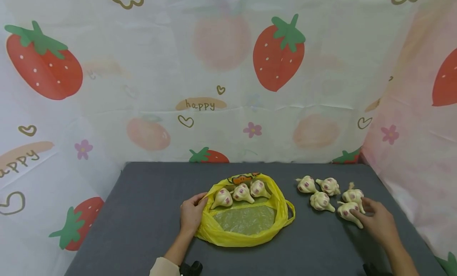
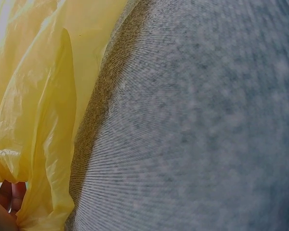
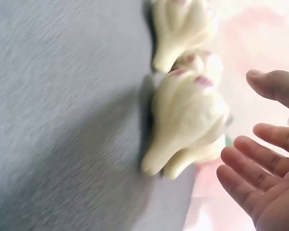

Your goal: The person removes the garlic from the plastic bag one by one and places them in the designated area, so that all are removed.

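Left hand pinches the left rim of a yellow bag on the dark table, three garlic bulbs inside; right hand, fingers parted, hovers beside five loose bulbs at right.

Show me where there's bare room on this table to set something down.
The dark grey tabletop is bare left of the left hand, and between the yellow plastic bag and five purple-marked white garlic bulbs. It's crowded at right, where those bulbs cluster beside the right hand; three more bulbs sit inside the bag.
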### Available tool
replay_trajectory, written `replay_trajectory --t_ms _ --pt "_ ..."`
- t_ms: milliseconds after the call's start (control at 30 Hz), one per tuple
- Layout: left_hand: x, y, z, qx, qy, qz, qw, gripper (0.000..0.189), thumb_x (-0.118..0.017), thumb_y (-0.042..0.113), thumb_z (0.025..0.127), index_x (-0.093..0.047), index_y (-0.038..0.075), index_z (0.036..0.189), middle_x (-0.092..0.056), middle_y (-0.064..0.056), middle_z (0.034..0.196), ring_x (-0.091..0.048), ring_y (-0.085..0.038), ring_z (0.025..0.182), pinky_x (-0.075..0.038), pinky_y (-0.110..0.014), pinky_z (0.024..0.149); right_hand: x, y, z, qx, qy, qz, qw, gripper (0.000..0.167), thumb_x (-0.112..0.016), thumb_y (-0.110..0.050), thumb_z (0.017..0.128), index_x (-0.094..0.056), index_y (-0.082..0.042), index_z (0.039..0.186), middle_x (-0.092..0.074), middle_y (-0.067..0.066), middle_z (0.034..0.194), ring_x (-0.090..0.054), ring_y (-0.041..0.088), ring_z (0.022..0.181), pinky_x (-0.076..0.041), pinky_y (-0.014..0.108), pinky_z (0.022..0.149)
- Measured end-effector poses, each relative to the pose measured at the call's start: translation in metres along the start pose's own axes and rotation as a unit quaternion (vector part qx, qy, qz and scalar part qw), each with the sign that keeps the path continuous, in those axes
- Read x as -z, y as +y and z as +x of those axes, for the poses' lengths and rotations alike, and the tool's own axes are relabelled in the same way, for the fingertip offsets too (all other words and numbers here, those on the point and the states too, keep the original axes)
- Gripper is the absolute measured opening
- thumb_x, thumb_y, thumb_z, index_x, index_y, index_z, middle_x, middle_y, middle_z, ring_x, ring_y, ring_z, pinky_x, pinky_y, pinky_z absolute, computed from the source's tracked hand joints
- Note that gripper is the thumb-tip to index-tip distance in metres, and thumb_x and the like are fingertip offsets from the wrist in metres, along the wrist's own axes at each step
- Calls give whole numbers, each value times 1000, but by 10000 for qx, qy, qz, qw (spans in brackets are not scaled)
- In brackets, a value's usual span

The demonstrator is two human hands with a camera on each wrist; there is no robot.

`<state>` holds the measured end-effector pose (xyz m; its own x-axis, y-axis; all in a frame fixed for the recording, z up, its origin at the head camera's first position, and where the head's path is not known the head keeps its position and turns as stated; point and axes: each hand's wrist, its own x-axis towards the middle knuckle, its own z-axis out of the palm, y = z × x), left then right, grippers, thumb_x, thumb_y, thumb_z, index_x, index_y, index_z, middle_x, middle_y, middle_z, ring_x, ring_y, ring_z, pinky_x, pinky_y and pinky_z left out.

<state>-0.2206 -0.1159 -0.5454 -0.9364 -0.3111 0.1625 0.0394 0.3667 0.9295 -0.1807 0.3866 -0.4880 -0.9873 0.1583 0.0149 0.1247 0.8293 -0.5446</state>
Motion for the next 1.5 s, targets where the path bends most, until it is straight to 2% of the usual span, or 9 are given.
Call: replay_trajectory --t_ms 267,367,533,733,1100,1300,1500 --pt "0 1 1 9 -15 -40 10000 20 -70 18 91 -77 10 108 -76 -10 102 -71 -22 91 -50 -15 70 -1 -36 2 719 413 262 9962 65 -67 -32 93 -47 12 136 -54 35 122 -58 50 106 -51 55 82" --pt "0 2 2 -24 -11 -27 10000 20 -70 18 91 -76 9 108 -76 -10 103 -71 -22 91 -50 -15 70 -4 -52 4 850 329 441 9949 65 -67 -30 93 -45 12 137 -53 34 123 -57 50 108 -51 55 84" --pt "0 2 2 -43 -34 18 10000 21 -70 18 91 -76 9 108 -75 -10 104 -71 -23 93 -50 -15 71 -14 -76 11 1319 327 838 9872 59 -68 -20 92 -46 13 137 -54 36 124 -59 50 108 -52 56 85" --pt "1 4 2 9 -79 -12 10000 21 -69 19 91 -76 9 108 -75 -10 104 -71 -23 94 -50 -14 71 -32 -105 19 1634 160 1097 9803 56 -69 -18 92 -49 11 136 -55 31 124 -58 46 111 -49 56 91" --pt "-1 4 2 -26 -73 -69 9999 20 -69 18 91 -76 9 108 -75 -10 104 -71 -21 92 -50 -14 70 -67 -142 31 2086 -235 1288 9692 55 -70 -19 90 -51 6 136 -57 28 123 -59 43 110 -51 52 90" --pt "-2 4 1 -37 -79 -57 9999 20 -69 18 91 -76 9 108 -75 -10 104 -71 -22 93 -50 -14 70 -82 -159 34 2214 -412 1290 9657 54 -71 -17 90 -52 5 135 -58 26 123 -60 40 110 -51 51 90" --pt "-3 5 -1 -85 -31 -12 10000 20 -69 18 91 -76 10 108 -75 -9 104 -71 -22 93 -50 -15 71 -94 -177 37 2232 -770 1334 9625 56 -70 -24 91 -51 2 138 -57 24 128 -59 38 114 -49 51 94"
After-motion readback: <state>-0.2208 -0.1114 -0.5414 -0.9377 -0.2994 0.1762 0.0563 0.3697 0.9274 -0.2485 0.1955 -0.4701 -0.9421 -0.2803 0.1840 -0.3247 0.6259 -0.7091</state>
